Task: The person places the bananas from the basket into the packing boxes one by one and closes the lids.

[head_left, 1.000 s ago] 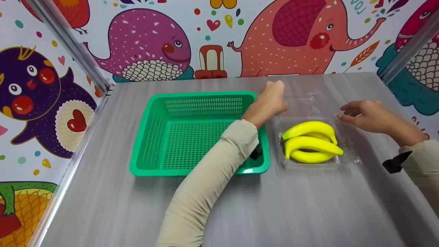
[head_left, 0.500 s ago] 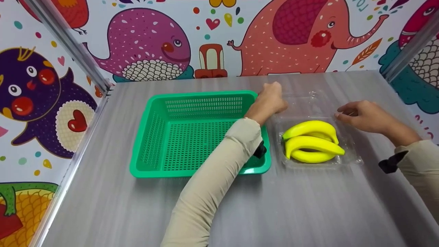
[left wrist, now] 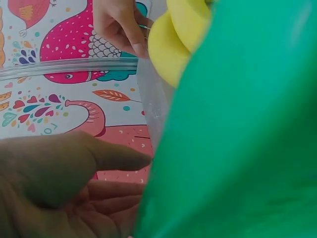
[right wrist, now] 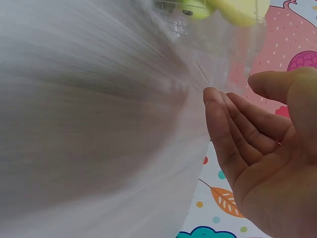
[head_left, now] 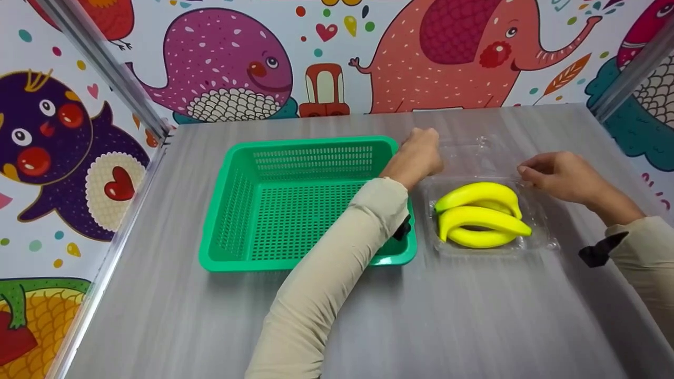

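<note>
Several yellow bananas (head_left: 482, 216) lie in a clear plastic clamshell container (head_left: 534, 245), its lid (head_left: 463, 158) folded back flat toward the wall. My left hand (head_left: 418, 155) is at the lid's left side, reaching across the basket. In the left wrist view its thumb and fingers stand apart, with the farther fingertips hidden behind the green basket. My right hand (head_left: 566, 176) is by the container's back right corner. The right wrist view shows its fingers (right wrist: 223, 126) nearly straight and the thumb separate from them, close to the clear plastic; whether they touch it I cannot tell.
A green plastic basket (head_left: 216, 216) with perforated walls and floor stands left of the container, under my left forearm (head_left: 321, 295). The grey tabletop (head_left: 447, 316) extends in front. Printed cartoon walls (head_left: 326, 52) with metal corner rails (head_left: 116, 73) enclose the back and sides.
My right hand has drawn its thumb and fingers a little closer together near the container corner. The left arm has shifted slightly right. Bananas, container and basket stay in place.
</note>
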Available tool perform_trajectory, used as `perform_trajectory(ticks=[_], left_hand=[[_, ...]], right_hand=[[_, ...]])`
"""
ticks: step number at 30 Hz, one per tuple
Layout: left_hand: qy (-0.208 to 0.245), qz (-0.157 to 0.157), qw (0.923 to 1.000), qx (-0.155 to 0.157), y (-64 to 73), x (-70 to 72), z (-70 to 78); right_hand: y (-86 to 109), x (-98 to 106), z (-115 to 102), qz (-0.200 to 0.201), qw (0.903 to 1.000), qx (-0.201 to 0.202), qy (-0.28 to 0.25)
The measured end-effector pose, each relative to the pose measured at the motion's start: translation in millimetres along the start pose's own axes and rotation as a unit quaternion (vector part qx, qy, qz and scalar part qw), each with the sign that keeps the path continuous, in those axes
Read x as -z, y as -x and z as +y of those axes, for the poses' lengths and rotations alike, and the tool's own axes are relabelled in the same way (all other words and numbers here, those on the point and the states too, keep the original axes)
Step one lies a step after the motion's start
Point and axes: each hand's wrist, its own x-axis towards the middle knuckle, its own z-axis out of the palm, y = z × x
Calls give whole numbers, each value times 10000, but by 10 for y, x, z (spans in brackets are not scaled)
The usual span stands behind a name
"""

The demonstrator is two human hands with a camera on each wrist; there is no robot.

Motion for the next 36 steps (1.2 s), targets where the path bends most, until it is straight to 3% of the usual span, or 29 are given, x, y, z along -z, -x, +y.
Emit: perform_trajectory(ticks=[7, 15, 23, 36], left_hand=[[-367, -491, 9974, 383, 7, 10, 154], [-767, -235, 9956, 486, -23, -67, 263], [-227, 97, 9993, 281, -22, -47, 163], [276, 406, 9988, 11, -32, 25, -8]], right_hand=[[9, -15, 18, 67, 10000, -21, -58], [15, -20, 40, 66, 9998, -69, -167], [20, -28, 37, 300, 9993, 40, -235], [82, -21, 14, 685, 9970, 37, -349]])
